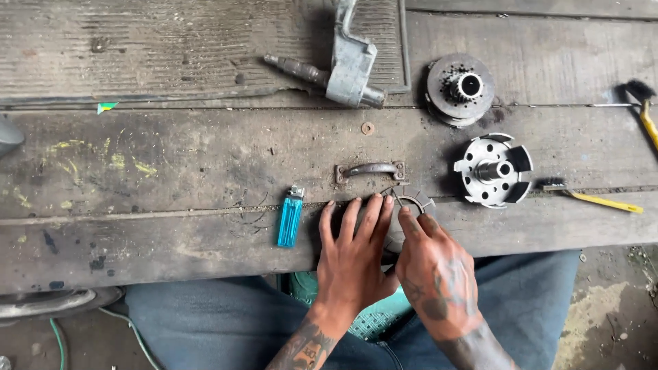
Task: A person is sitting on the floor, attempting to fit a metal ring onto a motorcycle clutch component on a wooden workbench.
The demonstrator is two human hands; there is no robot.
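My left hand lies flat with fingers spread on a round grey metal disc part at the near edge of the worn wooden bench, holding it down. My right hand pinches a thin metal tool or spring end against the top of that disc. Most of the disc is hidden under both hands.
A blue lighter lies left of my hands. A metal drawer handle is fixed just beyond them. Farther back sit a slotted hub, a toothed clutch part, a grey lever with shaft and two yellow-handled brushes.
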